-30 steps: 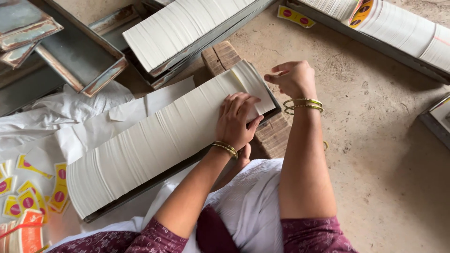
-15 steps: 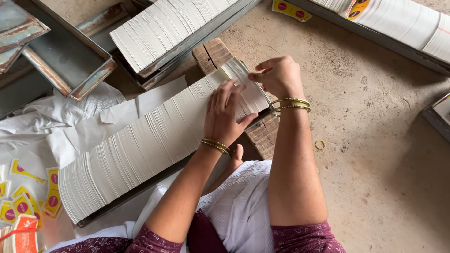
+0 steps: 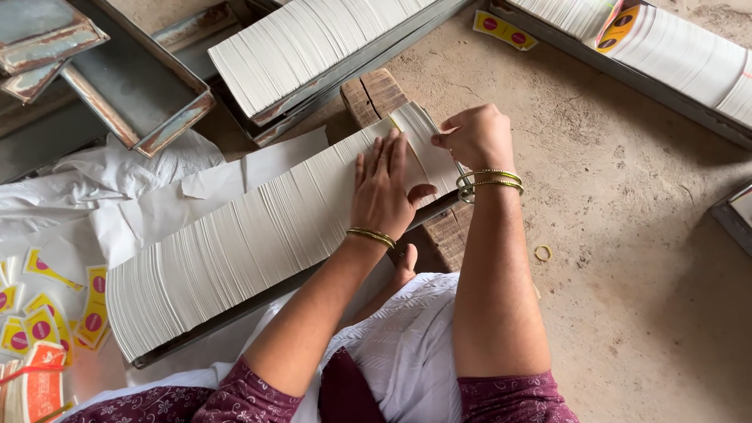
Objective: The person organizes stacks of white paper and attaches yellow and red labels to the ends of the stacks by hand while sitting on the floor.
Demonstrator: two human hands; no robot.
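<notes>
right hand (image 3: 474, 137) fingertips hidden, far stacks (image 3: 674, 55) cropped

I count three long rows of white cards (image 3: 258, 235), (image 3: 313, 47), (image 3: 681, 55), two hands (image 3: 384, 192), (image 3: 474, 137), one rubber band (image 3: 542, 253) on the floor, and one wooden block (image 3: 376, 94).

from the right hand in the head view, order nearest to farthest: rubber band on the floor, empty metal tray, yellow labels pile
1. rubber band, on the floor just right of the right hand
2. empty metal tray, upper left
3. yellow labels pile, far lower left
</notes>
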